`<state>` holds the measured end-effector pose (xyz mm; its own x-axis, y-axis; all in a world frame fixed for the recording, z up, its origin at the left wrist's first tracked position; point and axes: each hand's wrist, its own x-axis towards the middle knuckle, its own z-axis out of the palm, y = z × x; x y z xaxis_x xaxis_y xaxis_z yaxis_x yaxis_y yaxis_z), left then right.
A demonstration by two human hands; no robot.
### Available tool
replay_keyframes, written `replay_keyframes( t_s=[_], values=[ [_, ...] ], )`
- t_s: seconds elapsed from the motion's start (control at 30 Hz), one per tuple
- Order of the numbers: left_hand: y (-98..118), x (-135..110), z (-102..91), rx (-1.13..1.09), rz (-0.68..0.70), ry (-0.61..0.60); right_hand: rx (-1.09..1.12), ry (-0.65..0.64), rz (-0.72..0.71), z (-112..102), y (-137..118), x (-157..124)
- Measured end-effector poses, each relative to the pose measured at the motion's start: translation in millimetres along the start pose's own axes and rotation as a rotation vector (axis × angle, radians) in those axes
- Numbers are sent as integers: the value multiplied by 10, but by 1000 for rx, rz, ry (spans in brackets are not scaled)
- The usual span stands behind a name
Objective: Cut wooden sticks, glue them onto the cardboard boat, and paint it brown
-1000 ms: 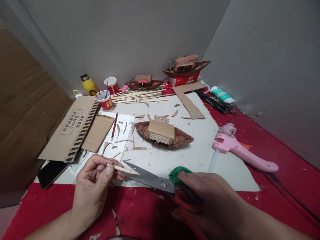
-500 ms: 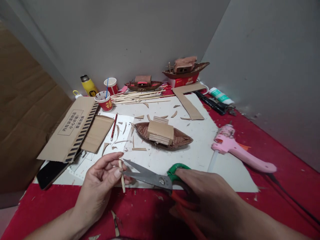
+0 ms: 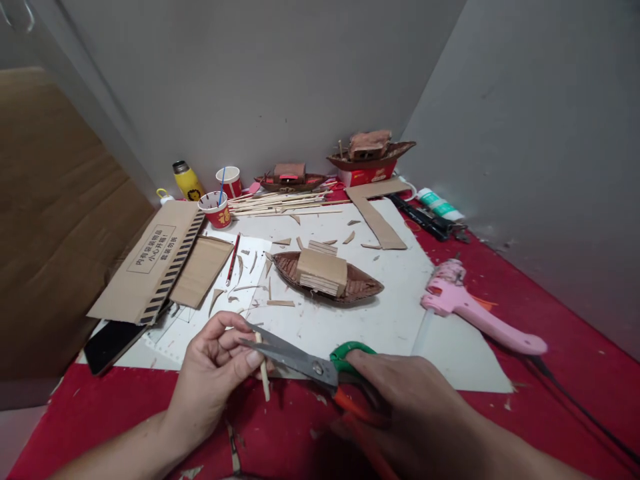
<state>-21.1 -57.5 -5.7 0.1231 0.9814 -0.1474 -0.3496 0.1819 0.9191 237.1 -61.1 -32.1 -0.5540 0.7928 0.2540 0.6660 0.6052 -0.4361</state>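
Note:
My left hand [image 3: 220, 367] pinches a short pale wooden stick [image 3: 264, 380] between thumb and fingers, its lower end pointing down. Wrapped round the green and orange handles of a pair of scissors [image 3: 295, 360] is my right hand [image 3: 400, 387]. The scissor blades lie across the upper part of the stick, close to my left fingertips, and are only slightly apart. Just beyond the blades a brown model boat [image 3: 360, 283] with a cardboard cabin [image 3: 323, 270] rests on white paper.
A pink glue gun [image 3: 480, 310] lies at the right, its cord trailing off. Thin wooden sticks [image 3: 285, 202], paper cups [image 3: 216, 212] and a yellow bottle [image 3: 187, 181] stand behind. Cardboard [image 3: 150, 260] covers a phone [image 3: 113, 347] at left. Another model boat [image 3: 370, 150] sits on a red box.
The scissor blades have closed partway and now cross the stick near its top. My left hand and the stick have shifted a little right in the picture; the view has tilted slightly.

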Motion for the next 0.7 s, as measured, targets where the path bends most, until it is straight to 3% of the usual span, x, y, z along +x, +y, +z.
replay_keyframes(
  t_s=[0.27,0.57,0.7],
  values=[
    [-7,34,14,14,-48,-42,36,-99,103,9,-19,4],
    [-50,-38,14,7,-32,75,28,-124,170,-15,-126,55],
    [-45,-44,28,28,-17,66,41,-135,193,-31,-172,87]
  ],
)
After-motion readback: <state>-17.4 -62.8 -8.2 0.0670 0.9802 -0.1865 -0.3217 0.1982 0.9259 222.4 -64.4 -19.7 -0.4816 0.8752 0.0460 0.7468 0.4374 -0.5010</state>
